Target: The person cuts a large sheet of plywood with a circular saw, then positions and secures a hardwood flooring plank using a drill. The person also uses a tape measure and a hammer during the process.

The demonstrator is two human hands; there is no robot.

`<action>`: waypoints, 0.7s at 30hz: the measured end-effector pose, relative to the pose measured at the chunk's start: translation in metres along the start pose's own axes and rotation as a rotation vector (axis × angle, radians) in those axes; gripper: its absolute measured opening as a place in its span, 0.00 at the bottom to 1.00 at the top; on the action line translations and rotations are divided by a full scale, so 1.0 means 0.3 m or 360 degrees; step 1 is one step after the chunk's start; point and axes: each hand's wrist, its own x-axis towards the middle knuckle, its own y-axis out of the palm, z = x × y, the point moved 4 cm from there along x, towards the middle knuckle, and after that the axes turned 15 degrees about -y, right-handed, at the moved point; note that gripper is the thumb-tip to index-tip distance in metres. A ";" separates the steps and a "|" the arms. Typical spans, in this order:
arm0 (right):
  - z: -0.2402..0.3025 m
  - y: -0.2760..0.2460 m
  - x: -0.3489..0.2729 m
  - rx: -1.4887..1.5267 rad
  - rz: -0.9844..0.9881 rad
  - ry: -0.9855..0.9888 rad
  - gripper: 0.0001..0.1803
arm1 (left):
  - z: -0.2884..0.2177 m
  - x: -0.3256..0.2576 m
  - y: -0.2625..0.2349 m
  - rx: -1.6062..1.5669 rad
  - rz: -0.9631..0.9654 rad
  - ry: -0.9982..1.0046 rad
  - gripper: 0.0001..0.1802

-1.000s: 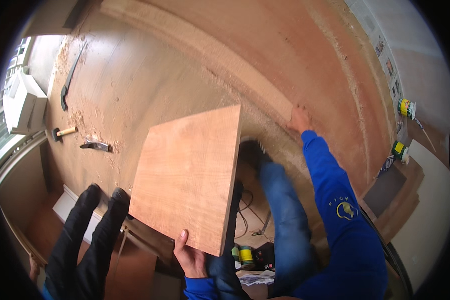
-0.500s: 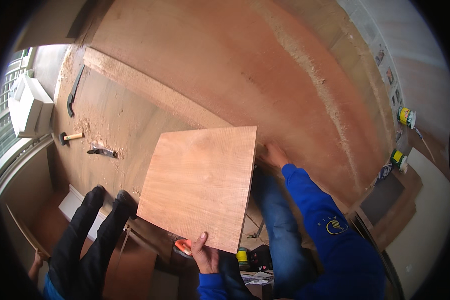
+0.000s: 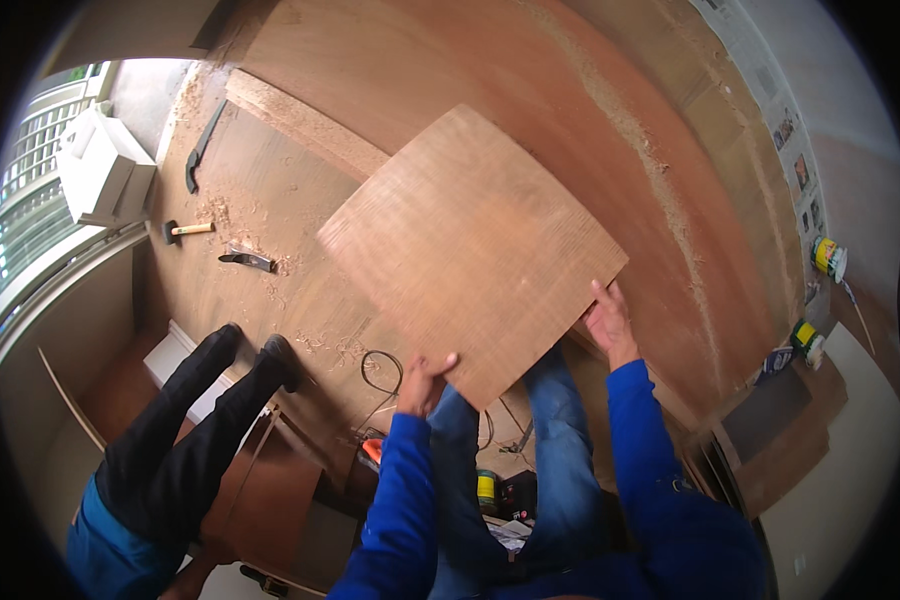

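Observation:
A squarish wooden board (image 3: 475, 250) is held out in front of me, turned cornerwise. My left hand (image 3: 425, 385) grips its near left edge, thumb lying on the top face. At the right corner, my right hand (image 3: 610, 322) is closed round the edge, with fingertips on top and the rest of the grip partly hidden. Beneath the board runs a long plank (image 3: 300, 122), its far left end in sight and the remainder mostly covered. An orange-handled thing (image 3: 373, 449) lies below my left hand, partly behind my sleeve.
A hand plane (image 3: 247, 259), a hammer (image 3: 188, 231) and a long dark tool (image 3: 204, 148) lie among wood shavings at left. Another person in black trousers (image 3: 190, 420) stands at left. A thin cable (image 3: 370, 372) loops near my left hand. Paint cans (image 3: 828, 258) stand at far right.
The board has turned and moved up and away from me. My right hand has come from beside the plank onto the board's edge. The other person shows further into view.

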 end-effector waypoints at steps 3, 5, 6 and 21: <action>-0.038 0.006 0.192 0.0145 0.0213 -0.0119 0.32 | -0.103 0.269 -0.033 0.0146 0.0187 -0.0022 0.37; -0.112 -0.015 0.314 0.0108 0.0236 -0.0096 0.31 | -0.144 0.418 -0.064 0.0175 0.0255 -0.0010 0.38; -0.160 -0.021 0.368 0.0097 0.0269 -0.0061 0.32 | -0.153 0.478 -0.079 0.0179 0.0260 0.0000 0.39; -0.316 -0.149 0.490 -0.0495 -0.0068 -0.0058 0.28 | -0.102 0.563 -0.261 0.1052 -0.0457 -0.0293 0.34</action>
